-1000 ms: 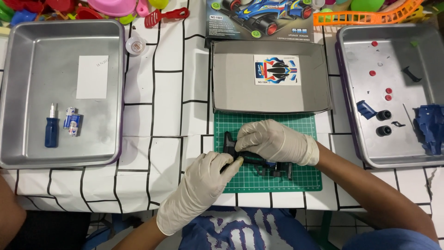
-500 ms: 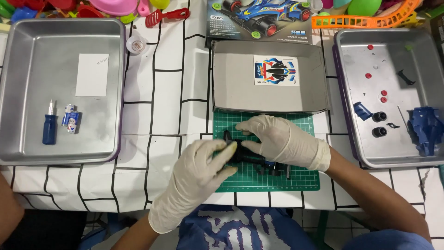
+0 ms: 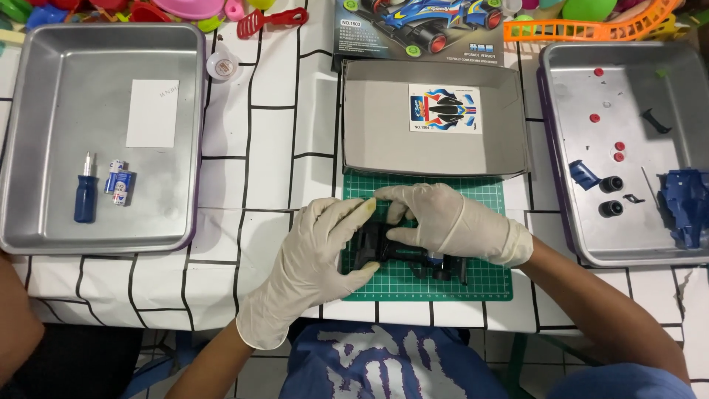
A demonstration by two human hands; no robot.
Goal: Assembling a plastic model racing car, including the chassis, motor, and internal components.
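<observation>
A: Head view, the only one. What are the hands doing?

B: Both are gloved in cream latex. The left hand [image 3: 314, 255] wraps the near end of a black toy-car chassis [image 3: 384, 247], thumb under and fingers curled over. The right hand [image 3: 436, 218] lies over the top of it, fingers closed on the same piece — so one chassis, two hands holding it.

A: Where does it sit?

B: Just above one green cutting mat [image 3: 487, 273], which lies on the white tablecloth with black lines [image 3: 288, 148]. Whether the chassis touches the mat, I cannot tell. Black wheels or rollers show at its right end, partly hidden, so I give no count.

A: Beyond the mat?

B: One grey cardboard box tray [image 3: 384, 140], touching the mat's far edge, with one sticker sheet [image 3: 444, 108] inside. Behind it, one printed box lid [image 3: 421, 29] showing a racing car.

A: Trays?

B: Two metal ones. The left tray [image 3: 44, 118] holds three things: one white card [image 3: 152, 113], one blue-handled screwdriver [image 3: 86, 191], one small blue-and-white tube [image 3: 118, 181]. The right tray [image 3: 665, 89] holds one blue car body [image 3: 683, 199], one smaller blue part [image 3: 583, 174], two black wheels [image 3: 611, 196], four small red pieces [image 3: 619, 151] and a couple of slim black bits.

A: Anything else?

B: One small round clear container [image 3: 223, 65] between the left tray and the box — and bright plastic toys along the far edge, too crowded to count.
</observation>
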